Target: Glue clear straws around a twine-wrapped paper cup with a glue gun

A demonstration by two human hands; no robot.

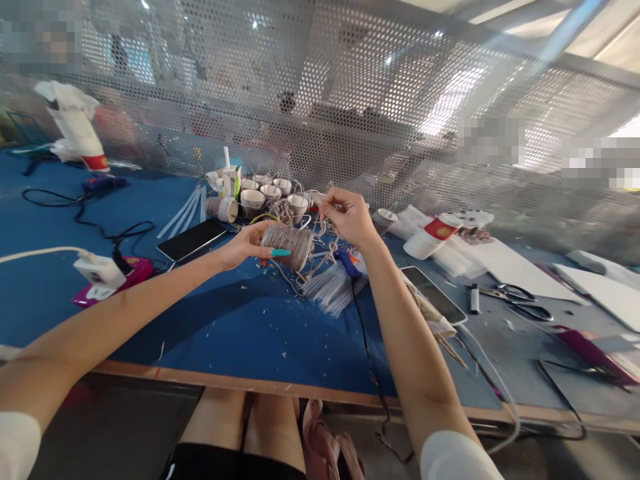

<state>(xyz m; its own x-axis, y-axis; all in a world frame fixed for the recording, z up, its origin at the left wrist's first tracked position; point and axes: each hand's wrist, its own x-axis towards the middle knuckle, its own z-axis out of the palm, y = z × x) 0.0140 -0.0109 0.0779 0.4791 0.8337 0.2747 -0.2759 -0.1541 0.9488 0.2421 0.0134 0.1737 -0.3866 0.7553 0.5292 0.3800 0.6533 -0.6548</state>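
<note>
My left hand (247, 247) is wrapped around a cup wound with grey-brown cord (287, 245), tipped on its side above the table. To the right and slightly higher, my right hand (347, 213) pinches what looks like a pale strand of cord (321, 219); its far end is lost among loose cords. Behind the hands stand several white paper cups (253, 199) with cord around them. Another cord-wound roll (223, 209) lies left of these. Under my right wrist rest a blue glue gun (349, 263) and a pile of clear glue sticks (330, 291).
A phone (193, 240) lies left, with a purple power strip (137, 269) beyond my forearm. Rightward are a second phone (434, 295), a stack of paper cups (431, 237), scissors (515, 293) and a lighter (475, 299). A perforated metal screen (310, 87) borders the back.
</note>
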